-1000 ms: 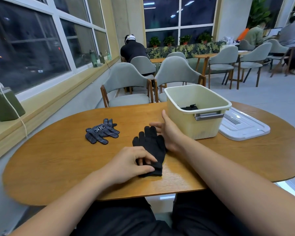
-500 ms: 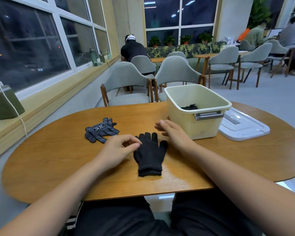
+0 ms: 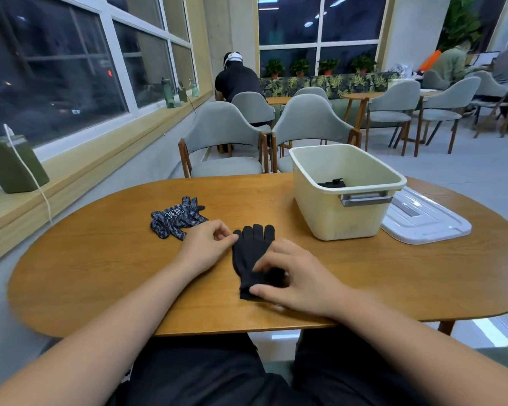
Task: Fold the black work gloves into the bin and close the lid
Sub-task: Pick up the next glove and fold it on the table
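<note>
- Café-style room with large dark windows on the left, grey chairs [image 3: 223, 133] on wooden legs behind, and an oval wooden table [image 3: 100, 273] in the foreground.
- Black glove [image 3: 254, 247]: plain knitted fabric with no print. It lies flat on the table directly in front of the person, fingers pointing away toward the bin and cuff toward the table's near edge.
- Right hand [image 3: 296, 276]: placed over the cuff end of the black glove. The thumb sits at the cuff edge and the fingers curl down onto the fabric above it, gripping the cuff between them.
- Left hand [image 3: 203, 247]: resting on the table just left of the black glove. The fingers are curled, and the forefinger tip meets the glove's left edge beside its thumb. Whether any fabric is pinched cannot be told.
- Dotted gloves [image 3: 176, 219]: a dark pair covered in small white dots, with a white printed label. They are stacked together on the table, left of the black glove and apart from it, just beyond the left hand.
- Bin [image 3: 335, 218]: cream plastic, rectangular and open-topped, with a grey handle on its near wall. It stands on the table beyond and to the right of the black glove.
- Dark item [image 3: 332, 183]: lying at the bottom of the bin, too small to identify.
- Lid [image 3: 423, 221]: white, lying flat on the table just beside the bin's right side.
</note>
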A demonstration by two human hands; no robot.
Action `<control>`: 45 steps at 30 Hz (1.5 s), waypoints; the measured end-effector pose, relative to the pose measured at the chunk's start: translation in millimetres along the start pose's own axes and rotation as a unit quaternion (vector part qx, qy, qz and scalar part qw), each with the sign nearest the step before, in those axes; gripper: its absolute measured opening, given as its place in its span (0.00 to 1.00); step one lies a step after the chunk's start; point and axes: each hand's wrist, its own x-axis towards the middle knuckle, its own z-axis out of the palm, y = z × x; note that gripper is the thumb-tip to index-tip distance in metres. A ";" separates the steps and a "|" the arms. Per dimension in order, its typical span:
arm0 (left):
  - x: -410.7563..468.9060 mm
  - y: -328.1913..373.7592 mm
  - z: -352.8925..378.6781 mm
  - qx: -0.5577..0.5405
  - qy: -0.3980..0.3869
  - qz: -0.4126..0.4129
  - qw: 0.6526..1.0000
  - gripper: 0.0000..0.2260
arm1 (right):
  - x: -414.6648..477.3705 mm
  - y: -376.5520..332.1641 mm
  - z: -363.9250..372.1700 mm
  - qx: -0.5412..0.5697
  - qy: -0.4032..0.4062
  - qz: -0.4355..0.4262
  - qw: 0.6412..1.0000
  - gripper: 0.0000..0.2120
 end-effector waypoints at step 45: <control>-42.2 10.3 -32.2 0.027 -0.115 0.234 0.965 0.08 | -4.3 -7.1 8.4 -0.021 -0.004 -0.042 0.999 0.05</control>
